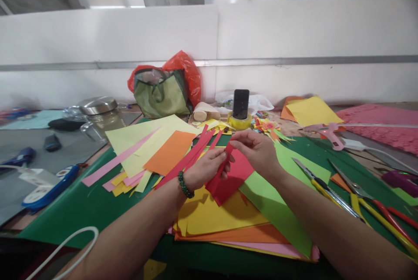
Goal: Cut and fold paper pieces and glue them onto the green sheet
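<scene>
My left hand (209,166), with a green bead bracelet at the wrist, is closed around a red paper strip (214,177). At the strip's upper end, the thumb and fingers of my right hand (254,147) pinch it. Under both hands lies a red paper sheet (240,169), on top of yellow sheets (225,212) and a light green sheet (277,206). More red strips (186,164) stretch out to the left of my left hand. An orange sheet (170,151) lies beyond them, over pale yellow paper (124,136).
Right of my arms lie a utility knife (326,190), scissors (359,193) and a pink glue gun (326,131). A phone (241,103) stands upright by a tape roll (240,122). At the left are a glass jar (102,116), a bag (163,92) and a blue power strip (50,190).
</scene>
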Available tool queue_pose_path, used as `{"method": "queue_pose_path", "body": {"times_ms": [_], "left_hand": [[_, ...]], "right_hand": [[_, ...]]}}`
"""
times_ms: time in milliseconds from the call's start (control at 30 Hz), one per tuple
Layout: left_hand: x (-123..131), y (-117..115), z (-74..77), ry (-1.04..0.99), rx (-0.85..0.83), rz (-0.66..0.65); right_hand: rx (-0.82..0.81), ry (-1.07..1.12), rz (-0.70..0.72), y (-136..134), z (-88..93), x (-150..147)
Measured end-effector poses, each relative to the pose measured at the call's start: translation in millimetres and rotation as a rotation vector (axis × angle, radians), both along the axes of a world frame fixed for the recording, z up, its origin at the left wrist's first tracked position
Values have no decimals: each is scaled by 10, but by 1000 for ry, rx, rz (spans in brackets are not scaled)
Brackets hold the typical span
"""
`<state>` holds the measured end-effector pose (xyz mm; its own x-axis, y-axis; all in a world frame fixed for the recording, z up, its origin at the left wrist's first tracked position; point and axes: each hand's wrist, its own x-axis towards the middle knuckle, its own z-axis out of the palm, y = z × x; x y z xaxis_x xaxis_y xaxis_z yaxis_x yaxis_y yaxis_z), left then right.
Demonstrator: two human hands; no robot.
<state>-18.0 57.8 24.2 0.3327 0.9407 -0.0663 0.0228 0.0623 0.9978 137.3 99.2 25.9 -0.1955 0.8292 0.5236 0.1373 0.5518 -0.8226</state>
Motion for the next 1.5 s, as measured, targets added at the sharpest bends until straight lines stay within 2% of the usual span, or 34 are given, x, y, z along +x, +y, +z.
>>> {"method": "queue_pose_path", "body": {"times_ms": [167, 267, 367, 467, 600, 667, 733, 967, 1167, 1333, 1433, 1500], "left_hand": [[9, -11, 25, 21, 10, 0], [5, -5, 26, 11, 24, 9], [-22, 1, 36, -49, 18, -29], [-74, 2, 64, -96, -38, -148], [-144, -3, 104, -155, -107, -323], [-166, -6, 115, -177, -103, -378], [-178, -8, 118, -190, -102, -408], [-177, -6, 104, -155, -125, -417], [-154, -19, 124, -27, -109, -409], [-161, 18, 76, 47, -121, -407], [-195, 53, 64, 160, -152, -404], [-218, 72, 77, 253, -160, -392]], "right_hand": [[75, -50, -33, -58, 29, 5], [64, -53, 29, -102, 76, 11], [-119, 80, 151, -60, 107, 33], [-335, 190, 274, 55, 112, 85], [-613, 146, 624, 149, 123, 173], [-696, 172, 729, 156, 129, 207], [-719, 188, 772, 155, 127, 229], [-635, 103, 753, 108, 69, 177], [-622, 63, 676, 62, 49, 100], [-482, -153, 746, 73, 142, 153], [-395, -292, 692, 108, 180, 205], [-417, -355, 638, 130, 184, 226]]}}
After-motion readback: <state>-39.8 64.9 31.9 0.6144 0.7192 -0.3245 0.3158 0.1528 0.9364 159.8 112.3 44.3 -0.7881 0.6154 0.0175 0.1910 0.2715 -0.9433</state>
